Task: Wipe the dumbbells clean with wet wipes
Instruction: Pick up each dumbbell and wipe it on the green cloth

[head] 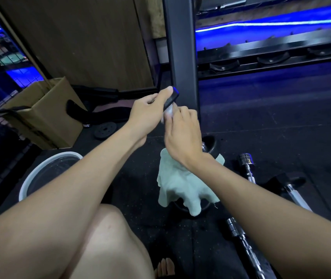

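My left hand (147, 111) grips a black weight plate (171, 99) edge-on at chest height, thumb along its rim. My right hand (182, 133) pinches a white wet wipe (168, 113) against the plate's lower face. Below my hands a pale green cloth (180, 184) is draped over a black dumbbell (209, 143) lying on the floor. Two chrome dumbbell bars (248, 164) (239, 234) lie on the floor to the right.
A white bucket (37, 174) stands at the left by my knee. A cardboard box (45, 113) and a small black plate (105, 130) sit behind it. A black rack post (182, 57) rises just beyond my hands, with rack shelves (271, 55) at the right.
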